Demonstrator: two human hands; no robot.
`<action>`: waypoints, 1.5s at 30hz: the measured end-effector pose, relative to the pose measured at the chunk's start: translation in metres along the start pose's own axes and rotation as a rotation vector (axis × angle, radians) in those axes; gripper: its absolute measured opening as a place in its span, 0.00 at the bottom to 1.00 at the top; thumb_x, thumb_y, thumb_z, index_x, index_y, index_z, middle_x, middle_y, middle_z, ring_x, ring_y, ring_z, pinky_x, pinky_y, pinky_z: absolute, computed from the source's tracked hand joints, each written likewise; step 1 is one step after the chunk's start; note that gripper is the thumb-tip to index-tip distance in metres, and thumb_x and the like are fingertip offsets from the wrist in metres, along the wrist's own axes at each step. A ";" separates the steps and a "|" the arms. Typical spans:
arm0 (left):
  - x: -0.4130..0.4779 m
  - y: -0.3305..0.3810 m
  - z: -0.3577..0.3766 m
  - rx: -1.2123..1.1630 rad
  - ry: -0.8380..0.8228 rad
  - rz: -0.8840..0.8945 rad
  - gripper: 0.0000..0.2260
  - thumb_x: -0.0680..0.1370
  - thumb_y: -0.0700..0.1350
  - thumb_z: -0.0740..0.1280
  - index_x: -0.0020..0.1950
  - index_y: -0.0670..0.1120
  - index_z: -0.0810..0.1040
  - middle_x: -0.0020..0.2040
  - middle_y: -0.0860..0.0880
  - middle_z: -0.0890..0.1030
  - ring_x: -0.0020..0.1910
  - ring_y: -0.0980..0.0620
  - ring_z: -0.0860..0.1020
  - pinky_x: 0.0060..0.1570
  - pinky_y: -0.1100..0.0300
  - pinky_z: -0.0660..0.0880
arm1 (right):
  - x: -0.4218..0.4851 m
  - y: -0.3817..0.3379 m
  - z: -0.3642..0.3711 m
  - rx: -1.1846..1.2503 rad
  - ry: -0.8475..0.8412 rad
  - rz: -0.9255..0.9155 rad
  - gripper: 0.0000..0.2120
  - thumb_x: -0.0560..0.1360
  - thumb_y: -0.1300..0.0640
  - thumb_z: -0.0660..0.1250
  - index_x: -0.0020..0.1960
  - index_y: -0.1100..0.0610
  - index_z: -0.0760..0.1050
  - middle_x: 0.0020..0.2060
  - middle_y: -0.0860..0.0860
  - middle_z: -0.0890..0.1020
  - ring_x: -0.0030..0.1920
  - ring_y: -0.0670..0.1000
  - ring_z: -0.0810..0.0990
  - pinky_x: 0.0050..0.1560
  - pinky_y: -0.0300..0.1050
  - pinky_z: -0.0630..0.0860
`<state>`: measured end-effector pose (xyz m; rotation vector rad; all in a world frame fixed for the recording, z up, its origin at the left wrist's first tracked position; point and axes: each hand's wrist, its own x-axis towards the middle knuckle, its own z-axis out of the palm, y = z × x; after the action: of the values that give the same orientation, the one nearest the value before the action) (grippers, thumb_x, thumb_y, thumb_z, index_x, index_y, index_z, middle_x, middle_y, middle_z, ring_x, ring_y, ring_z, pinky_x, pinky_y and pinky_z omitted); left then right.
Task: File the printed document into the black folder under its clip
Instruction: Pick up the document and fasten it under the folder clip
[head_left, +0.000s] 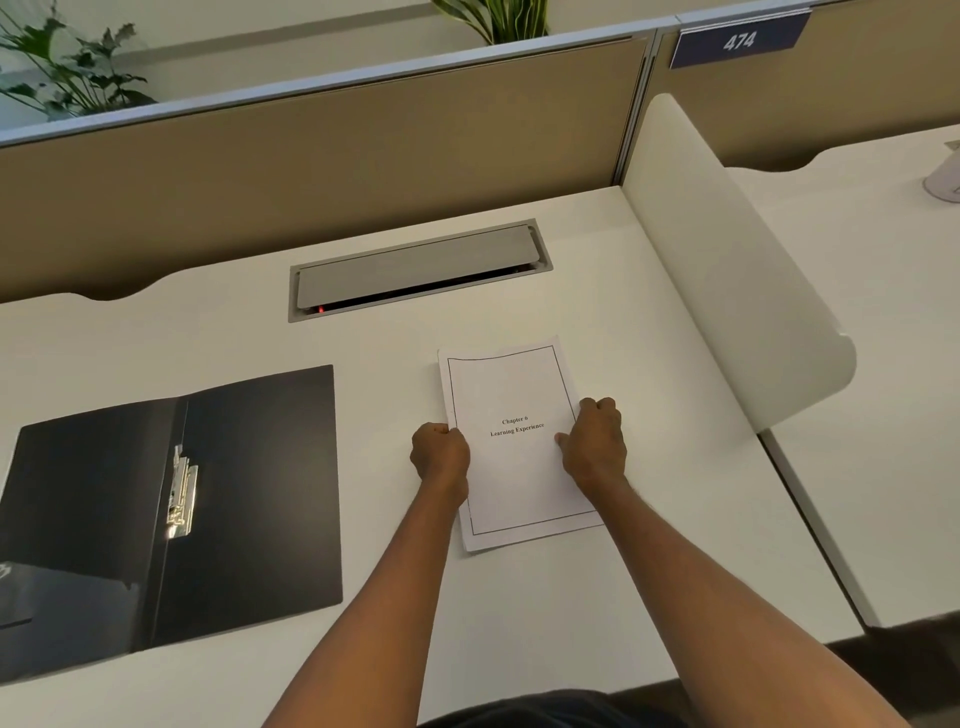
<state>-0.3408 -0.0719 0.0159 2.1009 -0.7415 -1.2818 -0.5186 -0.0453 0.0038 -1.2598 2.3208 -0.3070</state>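
Flat white document (519, 441) — curled hands (440, 453)

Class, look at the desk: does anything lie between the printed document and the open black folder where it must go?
Nothing visible does. The printed document, gripped at its sides by the left hand and right hand, lies right of the black folder. Only bare desk separates them, and the folder lies open with its clip exposed.
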 end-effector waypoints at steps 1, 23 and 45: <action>0.001 -0.001 -0.003 0.000 0.001 -0.005 0.16 0.75 0.32 0.58 0.32 0.49 0.60 0.33 0.50 0.62 0.32 0.46 0.56 0.29 0.63 0.54 | 0.000 0.000 0.000 -0.002 0.002 -0.001 0.17 0.77 0.58 0.73 0.61 0.63 0.73 0.62 0.57 0.72 0.65 0.57 0.71 0.54 0.51 0.76; 0.033 -0.036 -0.036 -0.332 -0.251 -0.044 0.08 0.76 0.31 0.73 0.55 0.35 0.83 0.48 0.39 0.87 0.43 0.43 0.85 0.44 0.52 0.85 | 0.001 0.009 -0.005 0.201 -0.025 0.003 0.25 0.77 0.55 0.73 0.70 0.63 0.70 0.66 0.59 0.71 0.68 0.59 0.72 0.63 0.53 0.74; 0.084 -0.034 -0.183 -0.348 -0.272 0.017 0.06 0.76 0.35 0.74 0.53 0.40 0.84 0.48 0.44 0.89 0.46 0.48 0.88 0.41 0.59 0.84 | -0.034 -0.066 0.021 0.857 -0.515 -0.076 0.17 0.77 0.62 0.73 0.30 0.54 0.78 0.32 0.55 0.74 0.35 0.51 0.73 0.41 0.45 0.72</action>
<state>-0.1363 -0.0758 0.0122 1.6614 -0.5942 -1.5801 -0.4448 -0.0531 0.0234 -0.8423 1.4381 -0.7914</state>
